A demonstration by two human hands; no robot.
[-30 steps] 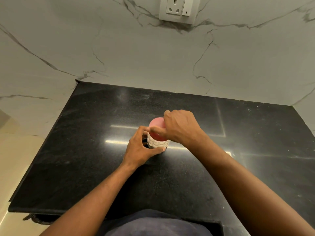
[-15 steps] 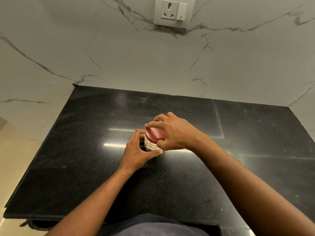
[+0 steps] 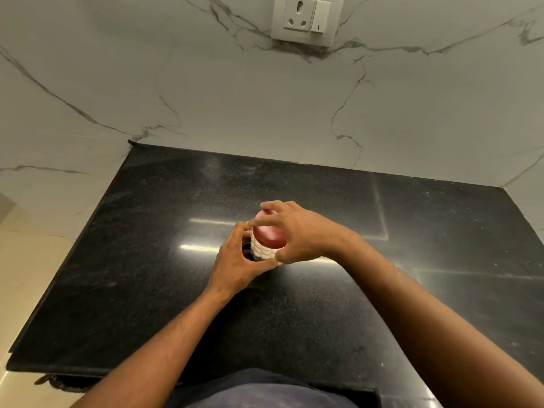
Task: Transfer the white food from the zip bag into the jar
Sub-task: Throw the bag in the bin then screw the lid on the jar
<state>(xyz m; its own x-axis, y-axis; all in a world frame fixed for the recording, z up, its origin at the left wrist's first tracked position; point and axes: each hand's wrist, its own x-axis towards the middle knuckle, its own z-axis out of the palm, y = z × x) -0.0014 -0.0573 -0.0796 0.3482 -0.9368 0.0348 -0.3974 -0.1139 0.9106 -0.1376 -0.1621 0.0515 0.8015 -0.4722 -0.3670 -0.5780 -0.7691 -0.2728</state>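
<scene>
Black tabletop [image 3: 176, 290] under marble wall, socket [image 3: 303, 19] above. Jar [image 3: 263, 251] stands mid-tabletop, red lid [image 3: 269, 234] on. Left hand [image 3: 235, 260] wraps the jar body; right hand [image 3: 297, 231] has fingers curled round the lid rim – looks like the lid-twisting step, w/ jar already white inside. Zip bag not in view. Next: steady jar, turn lid evenly – no tipping

Jar [image 3: 263, 252]: my left hand [image 3: 235, 265] hides its near side and base. Lid [image 3: 269, 234]: my right hand [image 3: 300, 235] covers its right edge. Forearms: cut off at bottom edge.
</scene>
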